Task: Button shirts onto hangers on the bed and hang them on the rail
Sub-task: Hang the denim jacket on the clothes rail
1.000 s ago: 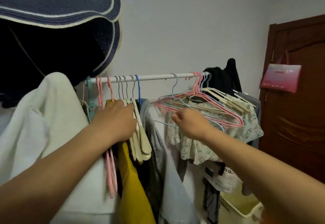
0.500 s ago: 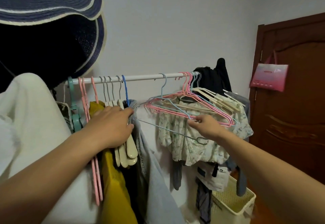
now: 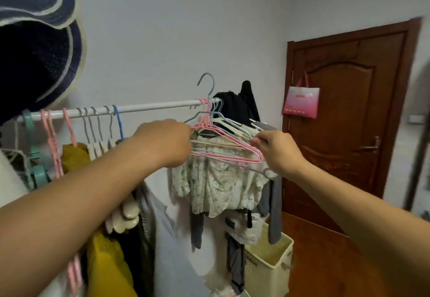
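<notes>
A: Grey wire hanger (image 3: 207, 91) is up off the white rail (image 3: 149, 108); its hook stands clear above the bar, while the lower bar runs down to the right among the pink hangers (image 3: 226, 144).

B: Hands?

A: Right hand (image 3: 278, 154) pinches the grey hanger's right shoulder end, fingers curled round the wire. Left hand (image 3: 166, 144) is clenched at the left side of the same bundle; which wire it holds, I cannot tell, as the knuckles cover it.

B: Shirts?

A: None on the grey hanger. A floral garment (image 3: 218, 187) hangs under the pink ones. No bed in view.

B: Step in hand, as you judge it?

A: Freeing one empty hanger to carry to the bed. Judgement only: the grey lower bar seems threaded through the pink wires, so a straight pull would likely drag them.

B: How to do it well?

A: Left hand should pin the pink bundle down against the rail. Right hand should slide the grey wire out sideways, toward the door (image 3: 349, 119), keeping it level. Watch that the hook does not snag the dark clothes (image 3: 239, 108) behind. Go slowly; thin wire springs back.
</notes>
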The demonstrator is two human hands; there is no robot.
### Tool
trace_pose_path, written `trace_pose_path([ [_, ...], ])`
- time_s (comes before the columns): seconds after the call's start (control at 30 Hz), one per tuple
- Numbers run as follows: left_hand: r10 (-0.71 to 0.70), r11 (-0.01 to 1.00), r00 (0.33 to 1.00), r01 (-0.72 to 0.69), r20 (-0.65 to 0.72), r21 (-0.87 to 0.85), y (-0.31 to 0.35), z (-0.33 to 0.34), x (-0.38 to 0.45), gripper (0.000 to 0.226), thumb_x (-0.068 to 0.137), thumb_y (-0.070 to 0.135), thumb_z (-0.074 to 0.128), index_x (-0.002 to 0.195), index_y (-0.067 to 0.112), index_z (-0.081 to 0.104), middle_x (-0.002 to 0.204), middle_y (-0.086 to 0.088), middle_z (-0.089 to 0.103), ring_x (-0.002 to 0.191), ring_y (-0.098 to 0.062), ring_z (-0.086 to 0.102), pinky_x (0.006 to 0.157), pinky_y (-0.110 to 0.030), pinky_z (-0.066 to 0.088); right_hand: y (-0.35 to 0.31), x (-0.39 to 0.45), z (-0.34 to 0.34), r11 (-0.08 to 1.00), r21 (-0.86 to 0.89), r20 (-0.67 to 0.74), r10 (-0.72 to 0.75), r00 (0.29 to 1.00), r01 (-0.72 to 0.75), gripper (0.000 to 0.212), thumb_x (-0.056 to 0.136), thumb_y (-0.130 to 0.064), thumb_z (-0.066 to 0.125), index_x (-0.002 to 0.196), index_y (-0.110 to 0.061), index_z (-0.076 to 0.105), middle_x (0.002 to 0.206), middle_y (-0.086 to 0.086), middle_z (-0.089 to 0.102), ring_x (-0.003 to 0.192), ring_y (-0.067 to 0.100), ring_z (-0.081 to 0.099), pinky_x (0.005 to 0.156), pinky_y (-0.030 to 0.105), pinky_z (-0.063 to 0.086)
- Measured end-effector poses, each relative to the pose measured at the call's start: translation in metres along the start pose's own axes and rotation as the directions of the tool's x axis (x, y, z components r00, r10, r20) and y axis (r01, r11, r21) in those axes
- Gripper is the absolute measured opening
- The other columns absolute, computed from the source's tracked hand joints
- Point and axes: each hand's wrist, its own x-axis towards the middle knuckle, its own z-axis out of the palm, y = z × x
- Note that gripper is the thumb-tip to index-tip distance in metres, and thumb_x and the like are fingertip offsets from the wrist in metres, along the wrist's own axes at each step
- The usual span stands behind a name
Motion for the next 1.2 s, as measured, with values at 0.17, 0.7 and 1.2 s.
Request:
trace_pose_path([
  [0.17,0.370,0.907,0.922,-0.385,-0.112,-0.170,0.168,-0.017,0.043,0.016,0.096,0.027,0.050,0.104,0.019,0.061,0.091,-0.002,0.054,0.087,-0.035,0.056,0.074,-0.039,0.044,0.079,-0.139,-0.060,0.961,-0.012,0.005,0.276,0.961,-0.276,0.022,0.102,-0.027,0.057,0.087,-0.023,0.072,0.078,-0.011,0.068,0.074,-0.002,0.060,0.067,0.024,0.046],
  [0.7,0.978,-0.119,-0.202,-0.386,-0.042,-0.915,0.538,0.154,-0.479,0.023,0.095,0.009,0.057,0.092,0.029,0.067,0.093,0.000,0.069,0.096,-0.029,0.067,0.077,-0.032,0.044,-0.156,-0.849,-0.078,-0.064,0.933,-0.250,0.590,-0.768,-0.353,0.013,0.107,-0.016,0.044,0.103,-0.006,0.052,0.098,0.017,0.065,0.066,0.019,0.074,0.050,0.032,0.053],
  [1.2,0.778,-0.182,-0.549,-0.662,0.306,-0.727,0.456,0.116,-0.930,0.021,0.104,0.026,0.053,0.122,0.024,0.062,0.112,0.005,0.064,0.097,-0.012,0.058,0.073,-0.021,0.043,-0.417,-1.270,-0.118,0.233,0.968,-0.137,0.194,-0.971,-0.090,0.014,0.110,-0.016,0.035,0.110,-0.006,0.045,0.101,0.023,0.066,0.058,0.026,0.071,0.048,0.034,0.058],
])
